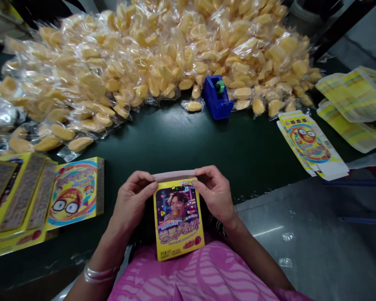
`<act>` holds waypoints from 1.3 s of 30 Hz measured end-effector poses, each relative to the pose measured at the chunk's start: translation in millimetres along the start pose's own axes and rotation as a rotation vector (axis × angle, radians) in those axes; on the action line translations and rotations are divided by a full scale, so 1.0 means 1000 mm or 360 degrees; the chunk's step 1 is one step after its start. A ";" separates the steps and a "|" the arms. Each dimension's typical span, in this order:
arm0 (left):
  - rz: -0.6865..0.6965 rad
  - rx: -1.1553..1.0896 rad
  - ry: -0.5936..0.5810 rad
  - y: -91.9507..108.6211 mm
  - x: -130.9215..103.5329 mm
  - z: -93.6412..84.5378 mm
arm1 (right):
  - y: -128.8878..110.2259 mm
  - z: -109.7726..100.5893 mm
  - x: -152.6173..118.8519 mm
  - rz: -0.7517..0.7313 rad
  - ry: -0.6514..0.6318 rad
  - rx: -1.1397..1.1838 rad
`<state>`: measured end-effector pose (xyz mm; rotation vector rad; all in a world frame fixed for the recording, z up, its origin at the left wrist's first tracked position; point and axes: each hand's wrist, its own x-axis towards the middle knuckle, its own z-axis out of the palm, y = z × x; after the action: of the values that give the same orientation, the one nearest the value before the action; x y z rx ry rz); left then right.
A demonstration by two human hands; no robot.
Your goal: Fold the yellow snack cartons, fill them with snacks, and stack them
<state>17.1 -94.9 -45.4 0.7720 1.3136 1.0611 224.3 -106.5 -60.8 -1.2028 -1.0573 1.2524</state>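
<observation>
Between my hands is a yellow printed carton [179,221], its front picture facing up and its lower end against my pink clothing. A pale flap stands along its far end. My left hand [134,196] pinches the far left corner by the flap with thumb and fingers. At the far right corner, my right hand [216,192] grips in the same way, thumb on the printed face. The inside of the carton is hidden from this angle.
A large heap of individually wrapped yellow pieces [163,62] covers the table's back. A blue tape dispenser [217,98] stands before it. Filled-out yellow boxes [75,190] lie at left. Flat cartons [310,142] and stacked yellow sheets [357,100] lie at right, near the table edge.
</observation>
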 end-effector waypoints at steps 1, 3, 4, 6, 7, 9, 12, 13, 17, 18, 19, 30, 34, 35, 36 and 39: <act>-0.0004 -0.0033 -0.0022 0.000 0.001 -0.001 | -0.001 0.000 0.001 0.0020 -0.0019 0.0033; 0.0019 0.0067 -0.0102 0.002 0.001 -0.004 | -0.003 -0.001 0.001 0.0021 -0.0105 0.0048; 0.0034 0.0168 -0.0145 0.002 -0.001 -0.007 | -0.005 -0.002 0.000 0.0005 -0.0155 0.0033; 0.0041 0.0333 -0.0236 0.004 -0.005 -0.010 | -0.008 -0.004 -0.002 -0.0012 -0.0213 0.0031; 0.0032 0.0360 -0.0287 0.005 -0.007 -0.011 | -0.009 -0.006 -0.003 0.0003 -0.0222 0.0057; 0.0004 0.0338 -0.0343 0.007 -0.011 -0.010 | -0.013 -0.007 -0.006 0.0079 -0.0224 0.0120; -0.0039 0.0310 -0.0337 0.012 -0.013 -0.002 | -0.021 -0.007 -0.009 0.0187 -0.0272 0.0160; -0.0046 0.0319 -0.0347 0.015 -0.012 0.000 | -0.024 -0.006 -0.009 0.0201 -0.0298 0.0160; 0.0022 0.0462 -0.0480 0.032 -0.003 0.008 | -0.036 -0.005 0.000 0.0187 -0.0364 0.0137; 0.0049 0.0514 -0.0506 0.036 -0.001 0.010 | -0.037 -0.005 0.003 0.0190 -0.0372 0.0129; 0.0066 0.0559 -0.0533 0.041 0.002 0.011 | -0.039 -0.004 0.006 0.0201 -0.0374 0.0117; 0.0039 0.0611 -0.0500 0.047 0.004 0.007 | -0.042 -0.001 -0.002 0.0231 -0.0496 0.0136; -0.0017 0.0545 -0.0519 0.040 0.012 -0.005 | -0.038 -0.006 -0.011 0.0311 -0.0615 0.0170; -0.0022 0.0527 -0.0541 0.039 0.015 -0.008 | -0.037 -0.007 -0.012 0.0305 -0.0634 0.0180; -0.0020 0.0515 -0.0558 0.038 0.017 -0.009 | -0.037 -0.007 -0.012 0.0293 -0.0646 0.0192; 0.0006 0.0526 -0.0549 0.037 0.019 -0.007 | -0.037 -0.008 -0.011 0.0312 -0.0645 0.0207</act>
<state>2.9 -64.7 -19.4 1.1498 1.1990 0.6799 235.5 -116.1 -24.3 -0.9925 -1.1438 1.7423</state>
